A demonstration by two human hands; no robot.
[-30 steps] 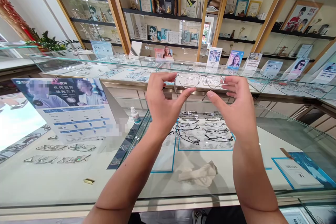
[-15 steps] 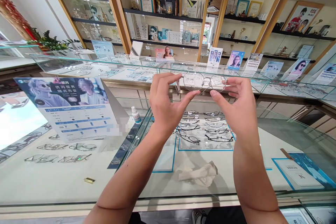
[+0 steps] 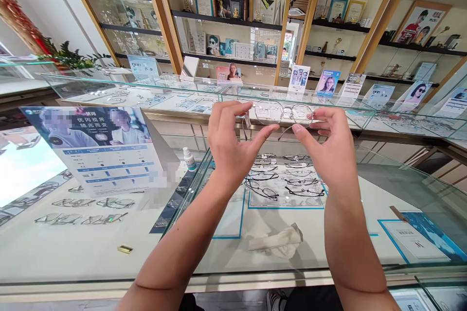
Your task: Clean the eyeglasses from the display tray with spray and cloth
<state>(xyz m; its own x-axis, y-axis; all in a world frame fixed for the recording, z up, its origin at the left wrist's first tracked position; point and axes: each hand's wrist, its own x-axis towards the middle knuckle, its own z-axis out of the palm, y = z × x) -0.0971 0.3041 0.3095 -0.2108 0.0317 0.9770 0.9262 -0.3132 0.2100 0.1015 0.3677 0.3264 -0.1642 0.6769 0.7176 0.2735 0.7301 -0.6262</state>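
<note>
A pair of eyeglasses (image 3: 269,112) with thin round rims and clear lenses is raised above the glass counter, upright and facing across the shop. At its left end, my left hand (image 3: 229,141) grips the frame between thumb and fingers. The right lens edge is pinched by the thumb and fingers of my right hand (image 3: 330,143). One thin temple hangs down near my left fingers, another between the hands. Below them, inside the counter, lie several rows of eyeglasses (image 3: 262,189). A crumpled beige cloth (image 3: 276,242) rests on the glass top.
A tilted display card (image 3: 105,155) stands left, beside a small white bottle (image 3: 189,159). A gold-coloured piece (image 3: 124,250) lies front left. A printed leaflet (image 3: 416,240) is at right. Across the aisle runs another glass showcase (image 3: 164,99) backed by wooden shelves.
The eyeglasses have turned slightly between my hands, so the temples hang at a different angle. My right fingers have shifted a little on the lens edge.
</note>
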